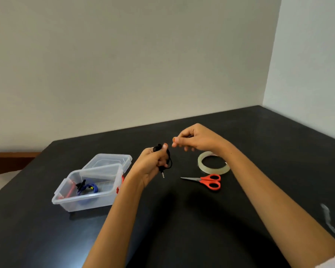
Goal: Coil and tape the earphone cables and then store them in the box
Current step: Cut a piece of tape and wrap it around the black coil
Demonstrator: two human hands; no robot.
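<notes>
Mid-frame, the left hand (153, 163) is closed around a coiled black earphone cable (167, 161), its jack hanging below. The right hand (193, 140), just beside it, has fingertips pressed together; what they pinch, I cannot tell. The clear plastic box (85, 200) at lower left holds a blue cable (88, 188).

You face a matte black rectangular table (230, 219) set into a corner of plain off-white walls (133, 55).
</notes>
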